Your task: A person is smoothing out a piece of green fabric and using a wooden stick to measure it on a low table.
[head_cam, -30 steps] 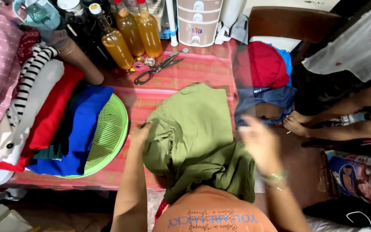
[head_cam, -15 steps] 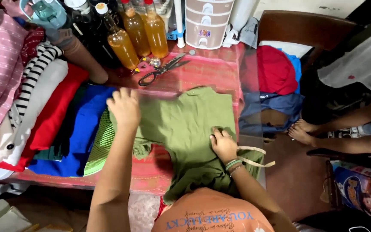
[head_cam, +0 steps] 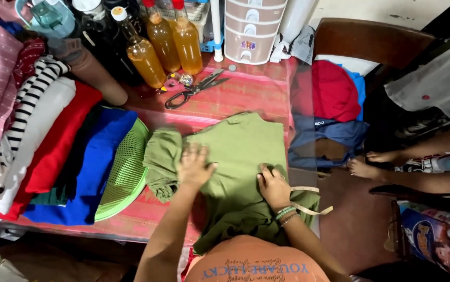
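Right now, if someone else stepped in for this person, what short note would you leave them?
Left hand: flat, palm down on the green shirt, beside its bunched left sleeve.
Right hand: pressing the shirt's lower right part, fingers bent; beaded bracelets on the wrist.
Shirt: spread on the red striped tablecloth, hem hanging over the near table edge.
Done: body laid out fairly flat.
Left: left sleeve still crumpled, no clean fold visible.
Nearby: green mesh basket and folded clothes pile to the left, scissors behind.

An olive-green cotton shirt (head_cam: 240,162) lies on the red striped woven tablecloth (head_cam: 256,91); near its left edge, a lime-green plastic mesh basket (head_cam: 126,172) and a black-and-white striped garment (head_cam: 29,112).
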